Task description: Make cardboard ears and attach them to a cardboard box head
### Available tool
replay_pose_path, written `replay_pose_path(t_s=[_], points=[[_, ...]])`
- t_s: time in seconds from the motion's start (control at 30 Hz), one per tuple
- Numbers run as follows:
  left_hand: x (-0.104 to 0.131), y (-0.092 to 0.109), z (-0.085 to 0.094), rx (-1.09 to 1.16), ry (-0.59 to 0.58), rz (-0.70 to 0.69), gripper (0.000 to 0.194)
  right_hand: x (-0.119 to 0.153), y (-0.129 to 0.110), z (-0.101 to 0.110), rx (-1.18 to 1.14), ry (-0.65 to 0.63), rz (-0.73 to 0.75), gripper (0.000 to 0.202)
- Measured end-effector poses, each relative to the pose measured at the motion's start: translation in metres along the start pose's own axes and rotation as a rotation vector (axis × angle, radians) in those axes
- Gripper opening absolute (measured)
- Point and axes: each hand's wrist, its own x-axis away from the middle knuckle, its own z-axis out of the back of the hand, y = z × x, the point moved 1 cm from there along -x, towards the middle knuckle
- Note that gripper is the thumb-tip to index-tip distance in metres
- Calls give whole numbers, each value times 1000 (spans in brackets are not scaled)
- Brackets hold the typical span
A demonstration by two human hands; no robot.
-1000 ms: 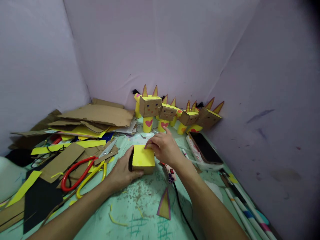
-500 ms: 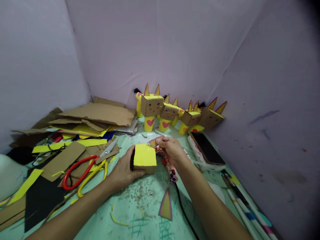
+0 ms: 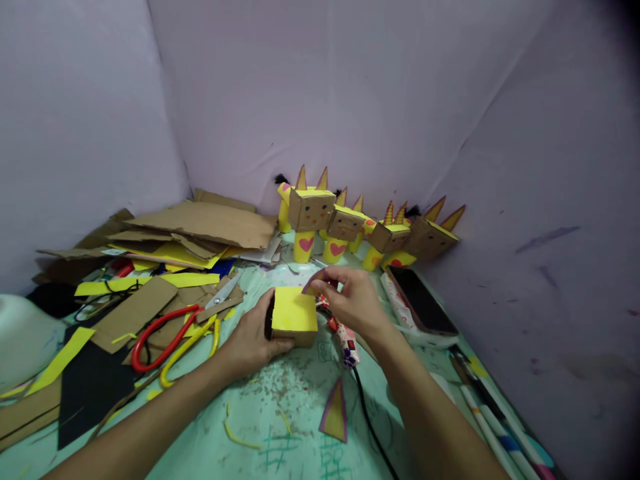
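A small cardboard box with a yellow top (image 3: 295, 313) is held by my left hand (image 3: 254, 337), its fingers and thumb around the left side. My right hand (image 3: 350, 298) pinches a purple-edged paper triangle (image 3: 313, 283) at the box's far right corner. Just below that hand lies a glue gun (image 3: 347, 343) with a patterned body and a black cord. Another purple-edged triangle (image 3: 335, 413) rests flat on the green table (image 3: 280, 413), nearer to me.
Cardboard animal figures (image 3: 313, 212) with yellow bodies stand at the back. Red-handled scissors (image 3: 150, 333), yellow-handled scissors (image 3: 187, 350) and cardboard scraps (image 3: 200, 223) cover the left. A phone (image 3: 423, 300) and markers (image 3: 505, 433) lie on the right.
My right hand has tilted the triangle and brought its lower end onto the box's top corner. The view has shifted slightly, and my left hand keeps its hold on the box.
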Motion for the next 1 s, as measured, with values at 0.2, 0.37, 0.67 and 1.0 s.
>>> replay_pose_path(t_s=[0.2,0.37,0.67,1.0], points=[[0,0,0,10,9,-23,63,-1,5,-6,105,-55,17,16],[0,-3,-1,39,12,-1,68,-1,6,-10,126,-83,5,16],[1,-4,-2,41,19,3,70,1,12,-14,50,-98,12,18],[2,1,-1,44,-5,-11,64,-2,11,-3,-36,-150,-3,13]])
